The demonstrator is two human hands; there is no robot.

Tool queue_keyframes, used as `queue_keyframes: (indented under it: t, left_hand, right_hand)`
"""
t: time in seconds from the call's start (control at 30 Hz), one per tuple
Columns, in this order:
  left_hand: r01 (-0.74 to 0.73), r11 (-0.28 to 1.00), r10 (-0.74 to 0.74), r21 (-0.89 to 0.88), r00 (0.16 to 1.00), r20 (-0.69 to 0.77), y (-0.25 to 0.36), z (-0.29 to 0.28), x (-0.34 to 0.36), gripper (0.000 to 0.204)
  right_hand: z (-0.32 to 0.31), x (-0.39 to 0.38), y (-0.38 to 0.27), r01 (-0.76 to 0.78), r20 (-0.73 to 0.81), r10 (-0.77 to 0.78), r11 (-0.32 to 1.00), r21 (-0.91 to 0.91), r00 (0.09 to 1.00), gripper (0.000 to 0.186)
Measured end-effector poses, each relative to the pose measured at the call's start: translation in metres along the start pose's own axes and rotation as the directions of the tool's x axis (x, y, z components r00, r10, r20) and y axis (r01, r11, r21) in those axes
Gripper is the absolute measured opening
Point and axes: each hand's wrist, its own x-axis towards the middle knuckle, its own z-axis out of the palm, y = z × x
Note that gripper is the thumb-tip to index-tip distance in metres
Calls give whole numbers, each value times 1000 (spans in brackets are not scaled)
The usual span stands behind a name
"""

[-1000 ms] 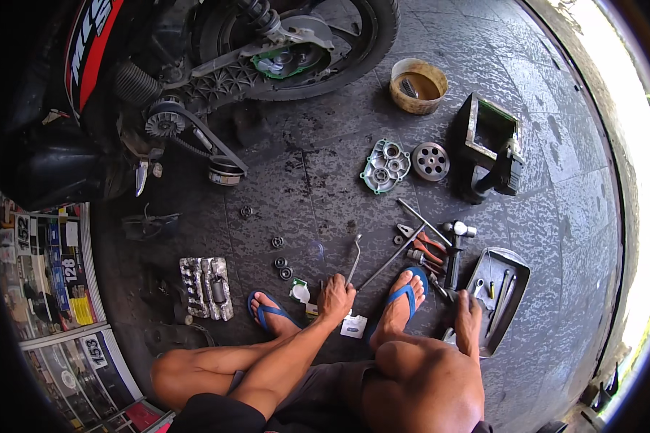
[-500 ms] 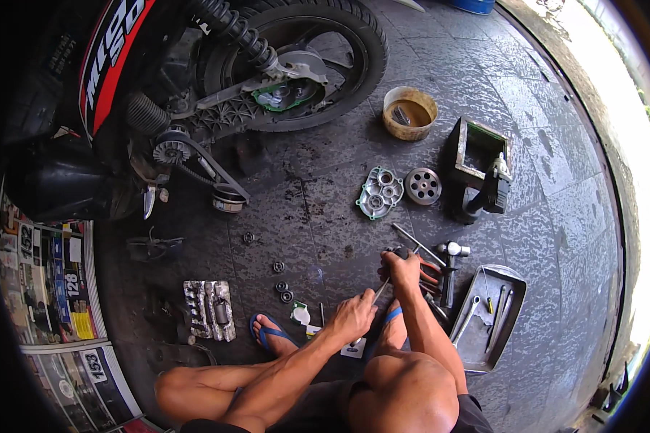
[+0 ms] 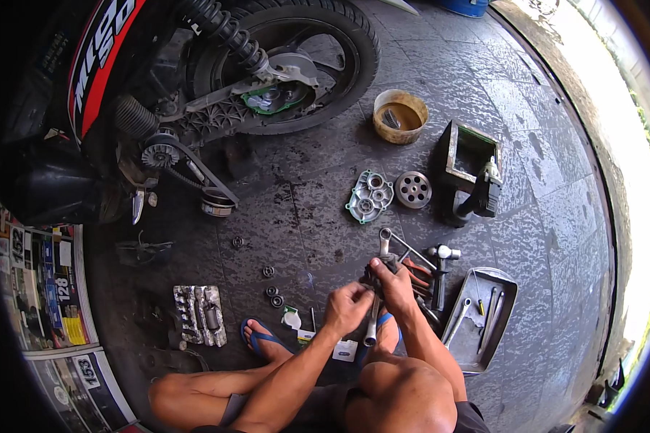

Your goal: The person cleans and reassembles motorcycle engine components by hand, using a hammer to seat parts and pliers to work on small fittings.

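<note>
My right hand [image 3: 396,285] is closed around a long metal wrench [image 3: 373,325], whose ring end sticks out above the fingers and whose other end points down toward my foot. A dark, greasy piece [image 3: 375,273] sits in the same grip; its kind is hard to make out. My left hand [image 3: 349,309] has its fingers pinched together against the near side of that dark piece, and what they hold is hidden. Close by on the floor lie red-handled pliers [image 3: 417,274] and a ball-peen hammer [image 3: 442,270].
A grey metal tray [image 3: 509,307] of tools lies right. Beyond are a gear cover [image 3: 369,196], a round clutch drum [image 3: 413,190], a plastic tub [image 3: 401,136] and a power tool [image 3: 484,193]. Several bearings [image 3: 272,291] and a socket case [image 3: 198,315] lie left, below the motorcycle wheel [image 3: 372,65].
My left hand has left the wrench shaft and moved up to the dark piece. The wrench now stands more upright in my right hand, its ring end showing. The view has shifted slightly.
</note>
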Motion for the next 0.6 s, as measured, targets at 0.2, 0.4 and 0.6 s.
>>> queue_keyframes:
  t: [0.2,0.4,0.6]
  left_hand:
    - [204,846,-142,-493,977,161,15,-23,51,36]
    - [92,657,-291,-748,946,-140,32,-19,79,33]
    - [-9,514,47,-858,999,17,61,9,86,39]
  right_hand:
    - [1,-12,-2,197,227,5,479,-855,974,52]
    - [-53,-32,-6,49,304,369,565,-824,878,51]
    - [-103,-82,-1,-431,393,334,882,190,857,33]
